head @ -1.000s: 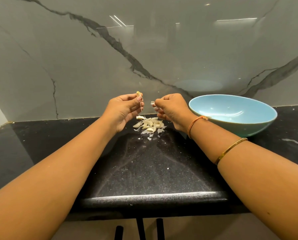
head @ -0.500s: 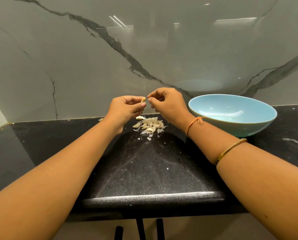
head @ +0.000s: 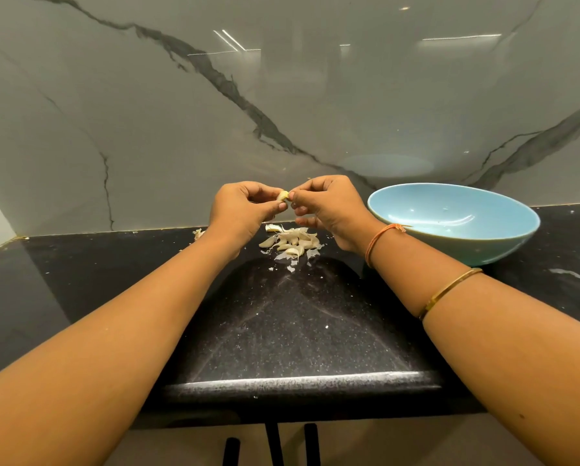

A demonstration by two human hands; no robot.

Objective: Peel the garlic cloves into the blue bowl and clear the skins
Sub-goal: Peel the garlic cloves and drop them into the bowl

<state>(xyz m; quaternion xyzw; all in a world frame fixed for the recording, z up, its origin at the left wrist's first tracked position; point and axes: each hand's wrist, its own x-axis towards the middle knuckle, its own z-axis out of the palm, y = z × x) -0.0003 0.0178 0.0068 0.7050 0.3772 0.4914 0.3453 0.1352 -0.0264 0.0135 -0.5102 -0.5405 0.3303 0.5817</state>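
A single pale garlic clove (head: 282, 195) is pinched between the fingertips of my left hand (head: 244, 210) and my right hand (head: 329, 210), held in the air above the counter. Directly below lies a small pile of garlic cloves and papery skins (head: 292, 242) on the black countertop (head: 298, 324). The blue bowl (head: 503, 243) stands to the right of the pile, close to my right wrist; its inside looks bare.
A glossy grey marbled wall rises right behind the pile and bowl. A stray bit of skin (head: 198, 233) lies left of my left hand, and a pale smear (head: 566, 273) sits right of the bowl. The counter's front edge (head: 298, 381) runs near my forearms.
My hands were apart a second ago, the left holding the clove and the right a shred of skin. They have come together, and both now pinch the clove.
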